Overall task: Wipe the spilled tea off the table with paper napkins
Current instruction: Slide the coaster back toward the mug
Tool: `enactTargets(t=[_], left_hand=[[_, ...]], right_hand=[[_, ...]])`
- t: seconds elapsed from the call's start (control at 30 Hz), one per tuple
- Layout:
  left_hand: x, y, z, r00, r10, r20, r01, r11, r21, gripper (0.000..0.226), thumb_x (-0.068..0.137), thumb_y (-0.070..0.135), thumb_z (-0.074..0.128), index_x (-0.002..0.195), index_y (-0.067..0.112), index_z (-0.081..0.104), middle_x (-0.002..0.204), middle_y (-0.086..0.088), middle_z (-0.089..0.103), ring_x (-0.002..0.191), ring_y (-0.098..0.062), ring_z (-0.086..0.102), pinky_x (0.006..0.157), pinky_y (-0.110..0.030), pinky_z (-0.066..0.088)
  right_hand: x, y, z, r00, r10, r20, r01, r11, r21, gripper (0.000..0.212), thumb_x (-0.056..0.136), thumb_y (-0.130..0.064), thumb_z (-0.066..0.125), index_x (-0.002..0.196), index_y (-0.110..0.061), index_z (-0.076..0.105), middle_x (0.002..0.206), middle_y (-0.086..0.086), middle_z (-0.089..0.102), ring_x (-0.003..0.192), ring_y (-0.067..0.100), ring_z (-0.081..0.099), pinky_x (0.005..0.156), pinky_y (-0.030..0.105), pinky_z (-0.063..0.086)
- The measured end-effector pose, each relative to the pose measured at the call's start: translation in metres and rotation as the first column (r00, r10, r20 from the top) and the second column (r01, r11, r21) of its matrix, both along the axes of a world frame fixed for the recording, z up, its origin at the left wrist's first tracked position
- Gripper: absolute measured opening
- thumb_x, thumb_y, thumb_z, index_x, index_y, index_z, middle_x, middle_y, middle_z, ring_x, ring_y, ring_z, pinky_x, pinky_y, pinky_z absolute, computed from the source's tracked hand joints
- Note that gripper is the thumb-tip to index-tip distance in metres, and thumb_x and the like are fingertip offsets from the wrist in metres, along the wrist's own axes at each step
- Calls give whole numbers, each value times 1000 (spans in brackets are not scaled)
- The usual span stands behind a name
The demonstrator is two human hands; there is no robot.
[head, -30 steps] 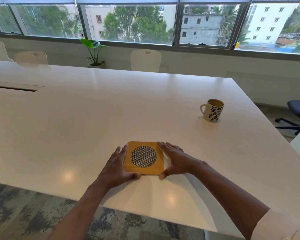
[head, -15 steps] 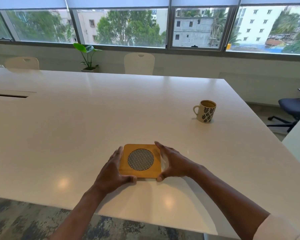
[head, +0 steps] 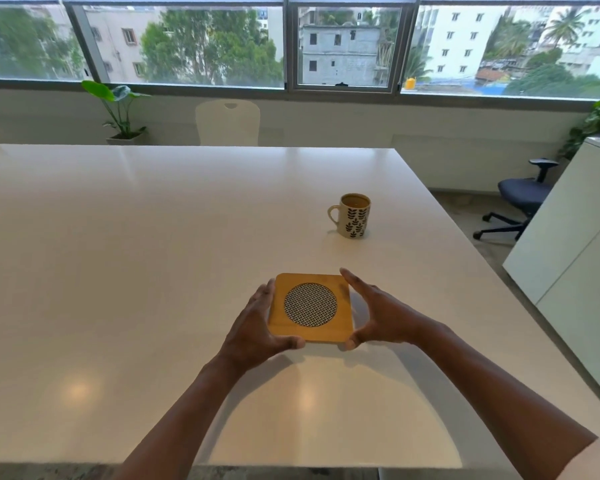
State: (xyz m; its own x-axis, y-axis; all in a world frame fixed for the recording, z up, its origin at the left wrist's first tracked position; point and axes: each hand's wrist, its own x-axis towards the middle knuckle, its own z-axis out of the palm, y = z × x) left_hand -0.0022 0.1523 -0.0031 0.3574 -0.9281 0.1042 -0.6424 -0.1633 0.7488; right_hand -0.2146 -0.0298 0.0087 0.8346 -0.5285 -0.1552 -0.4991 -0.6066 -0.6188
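Item: wooden box [head: 310, 308], clasped at sides by your left hand [head: 257, 327] and right hand [head: 378, 318]. Keep level; mug [head: 352, 215] full, well apart.

Wooden box [head: 310, 308] now lifted off table [head: 153, 271].

Support surface: large white table [head: 153, 271], glossy top, ceiling-light reflections visible near its front edge. Two things lie on it. A square wooden box [head: 310, 308] with a round woven mesh panel in its lid sits toward the front edge, right of centre. A cream mug [head: 353, 215] with dark leaf print stands upright beyond the box and slightly right, well apart from it, handle pointing left.
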Motion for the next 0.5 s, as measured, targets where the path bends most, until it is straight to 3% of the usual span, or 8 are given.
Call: enactTargets(t=[0.1, 0.5], left_hand=[[-21, -25, 2, 1000, -24, 3, 24, 999, 26, 142, 50, 75, 77, 158, 14, 9, 165, -3, 19, 152, -15, 13, 117, -29, 17], [-67, -80, -7, 999, -18, 49, 13, 996, 85, 140, 56, 61, 87, 158, 11, 5, 165, -7, 17, 153, -21, 11, 120, -40, 21]], right_hand=[[-23, -18, 3, 1000, -30, 1, 30, 1000, 5, 145, 46, -67, 89, 154, -43, -6, 163, -3, 18, 148, 18, 17, 108, 24, 17], [-67, -67, -1, 999, -35, -24, 36, 997, 64, 148, 49, -54, 93, 155, -37, -8, 164, 2, 17, 149, 20, 17, 115, 26, 18]])
